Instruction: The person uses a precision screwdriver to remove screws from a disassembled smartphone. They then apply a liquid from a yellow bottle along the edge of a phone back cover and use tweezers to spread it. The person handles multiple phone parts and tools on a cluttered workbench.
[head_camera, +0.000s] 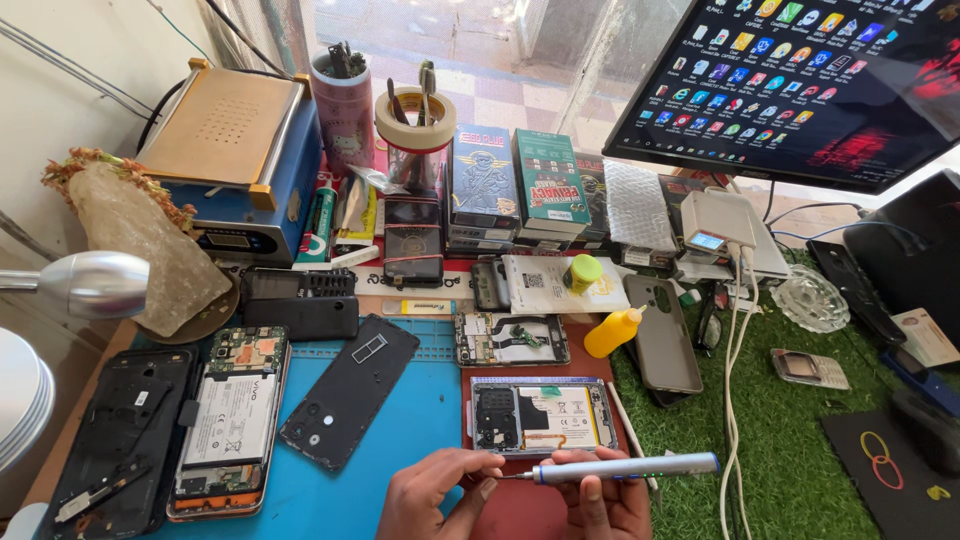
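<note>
Electric screwdriver (625, 467), a slim, light, stiff silver pen lying level just below the opened phone (543, 416), looks best held mid-barrel, where the right hand (603, 505) pinches it while the left hand (437, 492) fingertips pinch its fine, fragile bit.

My left hand (432, 495) & right hand (603, 503) are cut off by the bottom edge. Screwdriver (620, 467) tip's hidden btwn fingers; can't tell what it touches.

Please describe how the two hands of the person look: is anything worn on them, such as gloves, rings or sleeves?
Both the left hand and the right hand are bare: no gloves, and no rings show on the visible fingers. Nails are short and unpainted. Only the hands and a little wrist show at the frame's bottom edge; no sleeve, watch or bracelet appears there.
</note>
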